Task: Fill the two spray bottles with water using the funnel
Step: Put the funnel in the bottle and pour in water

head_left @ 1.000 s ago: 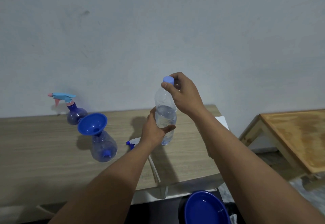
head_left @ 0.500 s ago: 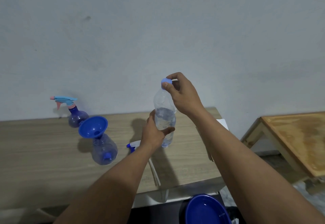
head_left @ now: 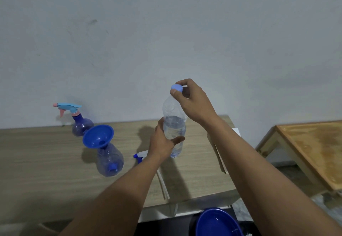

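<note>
Far left: capped sprayer point(head_left: 80, 124) by wall. Funnel point(head_left: 98, 136) sits in open sprayer point(head_left: 110, 161). Left hand point(head_left: 162, 143) wraps water bottle point(head_left: 174, 124) mid-body above table point(head_left: 37, 161); right hand point(head_left: 192, 102) pinches cap point(head_left: 176, 87).

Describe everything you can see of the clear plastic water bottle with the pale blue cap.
The clear plastic water bottle is tall and slim, narrowing to a neck topped by a pale blue screw cap. Water fills roughly its lower half; the upper part looks empty. It stands nearly upright over the light wooden table; whether its base rests on the table cannot be told. The left hand grips its middle, and the right hand pinches the cap, which is on the neck.
</note>
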`<action>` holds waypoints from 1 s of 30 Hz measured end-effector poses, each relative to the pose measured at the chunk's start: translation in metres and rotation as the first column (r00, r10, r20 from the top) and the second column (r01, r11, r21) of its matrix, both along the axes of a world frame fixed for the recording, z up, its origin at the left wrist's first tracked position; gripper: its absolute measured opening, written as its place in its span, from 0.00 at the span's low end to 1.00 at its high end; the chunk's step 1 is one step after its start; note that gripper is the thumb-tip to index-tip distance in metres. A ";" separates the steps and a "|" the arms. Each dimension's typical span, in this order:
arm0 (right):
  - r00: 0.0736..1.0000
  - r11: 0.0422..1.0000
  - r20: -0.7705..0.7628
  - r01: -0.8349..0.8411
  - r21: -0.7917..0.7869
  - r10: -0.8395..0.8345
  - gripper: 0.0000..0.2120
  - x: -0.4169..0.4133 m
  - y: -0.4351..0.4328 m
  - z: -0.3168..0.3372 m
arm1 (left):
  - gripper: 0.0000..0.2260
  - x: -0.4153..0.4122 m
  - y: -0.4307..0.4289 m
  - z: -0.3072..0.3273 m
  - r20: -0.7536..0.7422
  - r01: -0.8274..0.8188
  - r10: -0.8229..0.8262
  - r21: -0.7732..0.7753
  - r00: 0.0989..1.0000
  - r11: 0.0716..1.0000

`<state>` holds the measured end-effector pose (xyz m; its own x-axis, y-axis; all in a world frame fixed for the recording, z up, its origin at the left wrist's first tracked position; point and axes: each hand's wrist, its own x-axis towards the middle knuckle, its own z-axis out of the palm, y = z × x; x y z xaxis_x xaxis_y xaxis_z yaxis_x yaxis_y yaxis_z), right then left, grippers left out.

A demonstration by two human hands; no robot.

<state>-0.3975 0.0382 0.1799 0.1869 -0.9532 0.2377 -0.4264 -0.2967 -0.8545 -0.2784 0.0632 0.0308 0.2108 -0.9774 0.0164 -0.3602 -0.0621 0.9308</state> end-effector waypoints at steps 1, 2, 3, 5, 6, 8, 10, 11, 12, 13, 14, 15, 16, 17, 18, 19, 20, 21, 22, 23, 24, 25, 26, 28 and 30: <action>1.000 1.000 -0.013 0.005 -0.013 -0.005 0.12 0.000 0.000 0.000 | 0.35 0.000 0.000 0.000 -0.004 -0.001 0.001 0.001 1.000 1.000; 0.999 0.999 -0.033 0.003 -0.032 -0.004 0.11 0.001 -0.001 0.000 | 0.35 0.001 -0.001 -0.001 -0.001 -0.002 0.002 0.001 1.000 1.000; 0.999 0.998 -0.052 -0.001 -0.055 -0.002 0.11 0.001 -0.002 -0.001 | 0.36 0.001 -0.001 -0.001 0.002 -0.002 0.002 0.002 1.000 1.000; 0.998 0.993 -0.063 0.015 -0.117 -0.022 0.11 0.000 -0.002 -0.001 | 0.37 0.002 -0.004 -0.003 -0.005 0.001 -0.001 0.001 1.000 1.000; 0.998 0.988 -0.054 0.034 -0.147 -0.043 0.12 -0.001 -0.002 0.001 | 0.37 0.001 -0.005 -0.003 -0.016 -0.001 0.001 0.004 1.000 1.000; 0.997 0.980 -0.025 0.073 -0.188 -0.079 0.14 -0.004 0.000 0.004 | 0.38 0.001 -0.006 -0.003 -0.032 -0.019 0.019 0.015 0.999 1.000; 0.995 0.977 -0.004 0.099 -0.189 -0.101 0.15 -0.008 0.005 0.002 | 0.39 0.000 -0.006 -0.004 -0.045 -0.034 0.035 0.015 0.998 0.999; 0.994 0.977 0.004 0.111 -0.182 -0.112 0.16 -0.012 0.009 -0.002 | 0.39 0.001 -0.005 -0.004 -0.049 -0.031 0.031 0.004 0.998 1.000; 0.992 0.977 0.006 0.124 -0.175 -0.125 0.16 -0.015 0.014 -0.008 | 0.38 0.002 -0.005 -0.004 -0.051 -0.025 0.024 -0.005 0.998 1.000; 0.990 0.976 0.002 0.137 -0.167 -0.139 0.16 -0.018 0.020 -0.018 | 0.38 0.003 -0.004 -0.004 -0.055 -0.017 0.016 -0.013 0.998 1.000; 0.988 0.976 0.001 0.154 -0.153 -0.156 0.16 -0.022 0.027 -0.029 | 0.38 0.004 -0.003 -0.004 -0.053 -0.013 0.012 -0.018 0.999 1.000; 0.984 0.976 0.005 0.176 -0.128 -0.177 0.16 -0.026 0.034 -0.043 | 0.38 0.005 -0.003 -0.003 -0.045 -0.014 0.013 -0.020 0.999 1.000; 0.979 0.975 0.012 0.204 -0.093 -0.203 0.15 -0.030 0.041 -0.057 | 0.39 0.005 -0.002 -0.003 -0.032 -0.019 0.019 -0.024 0.999 1.000; 0.972 0.970 0.017 0.234 -0.057 -0.234 0.15 -0.034 0.050 -0.074 | 0.39 0.005 -0.001 -0.003 -0.021 -0.028 0.027 -0.031 0.999 0.999; 0.964 0.964 0.013 0.266 -0.028 -0.266 0.15 -0.038 0.058 -0.090 | 0.39 0.005 0.000 -0.004 -0.014 -0.032 0.032 -0.040 0.999 0.999; 0.956 0.956 -0.007 0.293 -0.004 -0.293 0.16 -0.041 0.066 -0.108 | 0.40 0.004 0.001 -0.004 -0.008 -0.033 0.033 -0.050 0.999 0.998; 0.951 0.952 -0.047 0.307 0.023 -0.305 0.16 -0.044 0.073 -0.126 | 0.40 0.004 0.001 -0.005 -0.002 -0.034 0.034 -0.052 0.999 0.998; 0.949 0.950 -0.101 0.306 0.063 -0.299 0.16 -0.047 0.079 -0.144 | 0.41 0.004 0.001 -0.005 -0.002 -0.032 0.032 -0.055 0.999 0.998; 0.947 0.947 -0.160 0.298 0.118 -0.278 0.17 -0.048 0.085 -0.162 | 0.42 0.005 0.001 -0.005 -0.002 -0.030 0.030 -0.055 1.000 0.998; 0.946 0.942 -0.214 0.282 0.179 -0.243 0.18 -0.048 0.090 -0.179 | 0.42 0.005 0.001 -0.005 -0.003 -0.025 0.025 -0.059 1.000 0.998; 0.944 0.935 -0.262 0.262 0.237 -0.198 0.20 -0.048 0.094 -0.193 | 0.41 0.006 0.001 -0.006 -0.005 -0.021 0.021 -0.064 1.000 0.998; 0.942 0.929 -0.301 0.238 0.284 -0.149 0.22 -0.047 0.097 -0.205 | 0.41 0.006 0.001 -0.007 -0.007 -0.017 0.016 -0.066 1.000 0.998; 0.935 0.925 -0.341 0.212 0.314 -0.099 0.23 -0.045 0.099 -0.215 | 0.40 0.007 0.000 -0.007 -0.009 -0.013 0.012 -0.067 1.000 0.998; 0.905 0.934 -0.425 0.170 0.315 -0.022 0.20 -0.039 0.101 -0.228 | 0.40 0.007 -0.001 -0.008 -0.013 -0.004 0.003 -0.070 1.000 0.998; 0.877 0.950 -0.480 0.146 0.275 0.005 0.16 -0.033 0.100 -0.239 | 0.42 0.007 -0.001 -0.009 -0.016 0.002 -0.003 -0.070 1.000 0.998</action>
